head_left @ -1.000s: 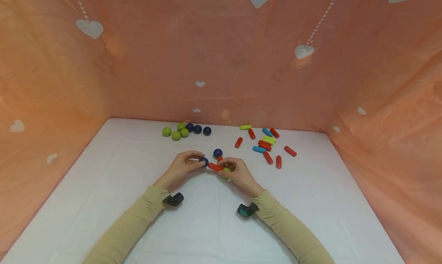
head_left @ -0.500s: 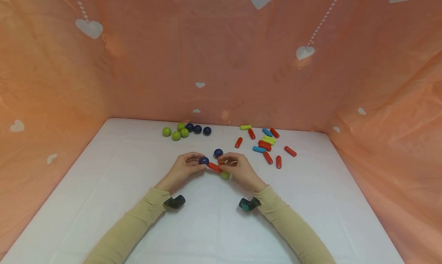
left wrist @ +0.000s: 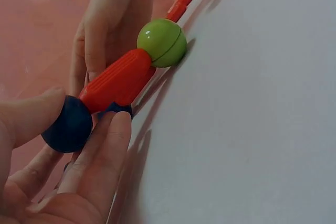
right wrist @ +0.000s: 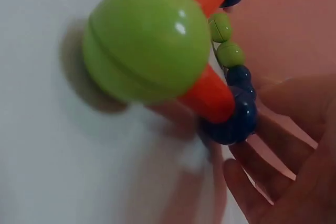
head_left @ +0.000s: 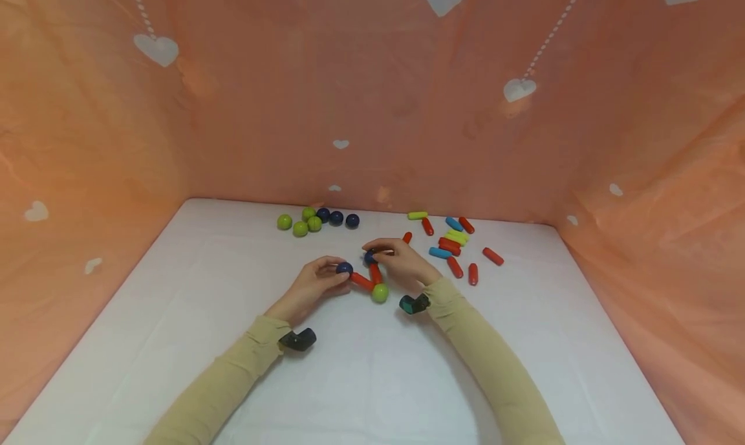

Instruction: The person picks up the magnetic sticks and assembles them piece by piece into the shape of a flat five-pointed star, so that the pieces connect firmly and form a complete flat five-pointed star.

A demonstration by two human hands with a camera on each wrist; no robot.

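A V-shaped piece of balls and rods lies between the two hands in the head view. Its corner is a green ball (head_left: 380, 293), from which two red rods (head_left: 362, 281) run out. Each rod ends at a dark blue ball. My left hand (head_left: 314, 284) pinches the left blue ball (left wrist: 68, 125) between thumb and fingers. At the far end of the other rod, my right hand (head_left: 403, 261) grips the second blue ball (head_left: 369, 257), partly covered by its fingers. The right wrist view shows the green ball (right wrist: 147, 40) close up, with fingers behind the blue ball.
Several green balls (head_left: 300, 229) and dark blue balls (head_left: 352, 221) sit together toward the back of the white table (head_left: 343, 380). To the right lie several loose rods: red (head_left: 493, 256), blue (head_left: 440, 253) and yellow-green (head_left: 417, 215). An orange cloth with hearts surrounds the table.
My right hand has let go near the green ball and moved away from me to the far blue ball. The left hand keeps its hold, nearly in place.
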